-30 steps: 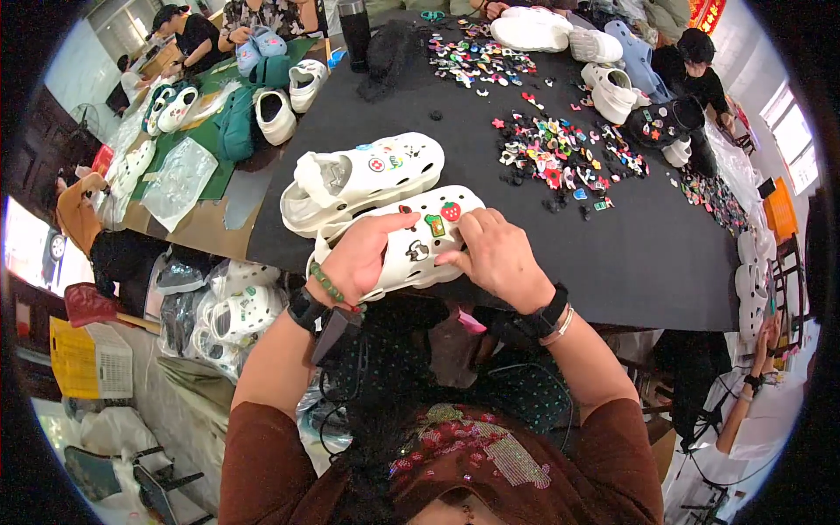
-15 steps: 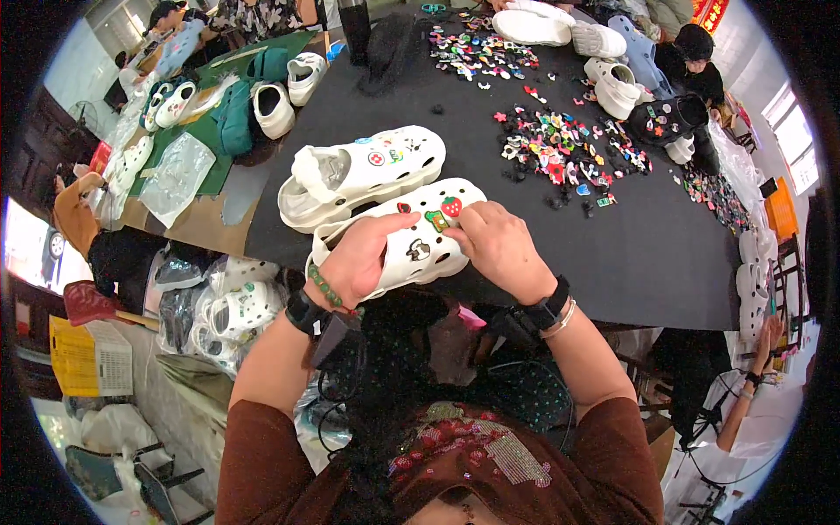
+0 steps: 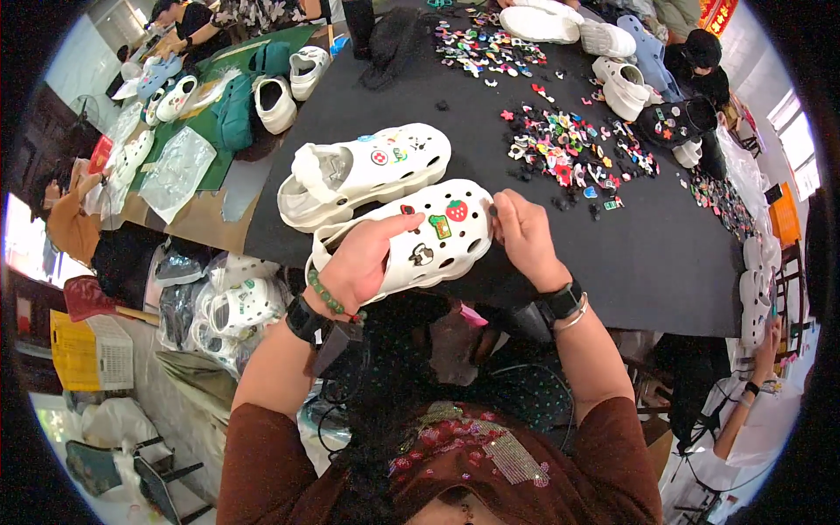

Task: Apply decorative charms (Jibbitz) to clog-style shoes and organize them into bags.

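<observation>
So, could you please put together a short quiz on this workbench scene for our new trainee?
1. True or false: the left hand grips the white clog from its heel end.
2. Which charm sits nearest the toe of the held clog: A) a red strawberry charm, B) a blue star, C) a yellow duck?
3. Fill in: the second white clog lies on the ____ table cover.

Key:
1. True; the right hand touches the toe end.
2. A.
3. Black; the loose charm pile lies on it too.
</observation>
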### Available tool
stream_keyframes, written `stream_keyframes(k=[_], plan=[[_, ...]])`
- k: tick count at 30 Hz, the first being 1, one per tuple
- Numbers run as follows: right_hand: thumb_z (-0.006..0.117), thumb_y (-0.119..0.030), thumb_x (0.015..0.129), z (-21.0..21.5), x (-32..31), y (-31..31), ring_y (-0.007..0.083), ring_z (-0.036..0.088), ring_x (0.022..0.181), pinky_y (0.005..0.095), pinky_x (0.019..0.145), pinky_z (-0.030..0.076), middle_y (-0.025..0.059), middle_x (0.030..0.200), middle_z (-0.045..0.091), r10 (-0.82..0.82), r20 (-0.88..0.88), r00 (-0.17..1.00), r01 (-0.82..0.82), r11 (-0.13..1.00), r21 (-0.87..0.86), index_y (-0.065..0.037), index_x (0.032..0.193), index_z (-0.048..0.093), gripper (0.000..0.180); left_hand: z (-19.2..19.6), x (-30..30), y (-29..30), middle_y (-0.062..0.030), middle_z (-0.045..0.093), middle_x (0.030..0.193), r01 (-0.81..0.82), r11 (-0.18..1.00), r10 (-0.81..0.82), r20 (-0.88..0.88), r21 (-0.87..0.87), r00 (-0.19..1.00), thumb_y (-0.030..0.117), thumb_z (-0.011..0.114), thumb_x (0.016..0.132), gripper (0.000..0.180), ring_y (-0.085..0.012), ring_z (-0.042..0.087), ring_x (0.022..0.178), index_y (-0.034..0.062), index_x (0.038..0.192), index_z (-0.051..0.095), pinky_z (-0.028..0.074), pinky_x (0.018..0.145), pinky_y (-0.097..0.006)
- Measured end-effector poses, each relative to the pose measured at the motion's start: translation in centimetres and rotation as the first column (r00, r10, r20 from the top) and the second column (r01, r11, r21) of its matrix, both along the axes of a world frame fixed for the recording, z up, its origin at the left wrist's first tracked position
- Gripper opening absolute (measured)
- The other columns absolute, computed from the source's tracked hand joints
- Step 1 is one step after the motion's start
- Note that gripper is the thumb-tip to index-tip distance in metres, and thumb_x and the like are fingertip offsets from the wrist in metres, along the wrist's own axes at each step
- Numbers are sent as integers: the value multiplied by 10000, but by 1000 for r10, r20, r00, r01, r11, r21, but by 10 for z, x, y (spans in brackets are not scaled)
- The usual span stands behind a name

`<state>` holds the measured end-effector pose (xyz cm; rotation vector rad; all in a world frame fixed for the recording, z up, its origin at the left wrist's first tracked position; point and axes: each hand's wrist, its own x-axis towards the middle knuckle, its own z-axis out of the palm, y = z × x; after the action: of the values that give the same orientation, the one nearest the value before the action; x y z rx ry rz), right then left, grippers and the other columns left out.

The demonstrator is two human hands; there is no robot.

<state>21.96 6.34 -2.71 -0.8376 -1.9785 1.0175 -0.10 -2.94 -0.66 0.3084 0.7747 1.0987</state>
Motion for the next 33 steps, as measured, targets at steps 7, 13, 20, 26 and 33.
stream_keyframes(k=[7, 13, 20, 26, 33], plan=[[493, -154, 984, -6, 52, 73, 409, 614, 669, 455, 583, 493, 212, 777, 602, -407, 389, 826, 301, 903, 305, -27, 957, 620, 182, 17, -1, 12, -154, 641, 1235, -23, 999, 22, 25, 30, 999, 195, 542, 1010, 375, -261, 673, 1065, -15, 1319, 506, 580, 906, -407], [561, -131, 924, -10, 90, 118, 336, 669, 681, 424, 612, 526, 205, 803, 662, -443, 477, 759, 472, 879, 65, -20, 1002, 603, 143, 31, -17, 13, -140, 654, 1216, 32, 993, -13, -175, 111, 984, 196, 551, 1006, 383, -217, 688, 1016, -11, 1326, 512, 587, 869, -380], [606, -22, 876, -20, 71, 118, 425, 639, 872, 481, 739, 508, 230, 939, 649, -524, 289, 801, 415, 834, 363, 4, 1092, 537, 228, -2, -23, 34, -140, 685, 1120, -16, 997, 47, -460, 70, 887, 214, 567, 1000, 365, -206, 713, 913, -84, 1210, 557, 600, 793, -352], [755, -142, 805, 35, 14, 47, 360, 570, 1112, 418, 967, 458, 206, 1173, 592, -104, 137, 985, 39, 911, 411, -11, 1171, 566, 432, 27, -21, 20, -184, 716, 968, 112, 989, 25, -866, 93, 500, 496, 487, 1001, 629, -246, 700, 842, -106, 1003, 670, 533, 758, -357], [820, -333, 734, 25, -33, -14, 386, 388, 1338, 538, 1053, 334, 183, 1423, 443, 54, 451, 891, -311, 797, 518, -85, 1338, 496, 728, 58, -41, 11, -223, 663, 874, 221, 770, 632, -666, 599, -397, 395, 635, 927, 450, -381, 651, 817, -43, 1029, 612, 510, 736, -429]])
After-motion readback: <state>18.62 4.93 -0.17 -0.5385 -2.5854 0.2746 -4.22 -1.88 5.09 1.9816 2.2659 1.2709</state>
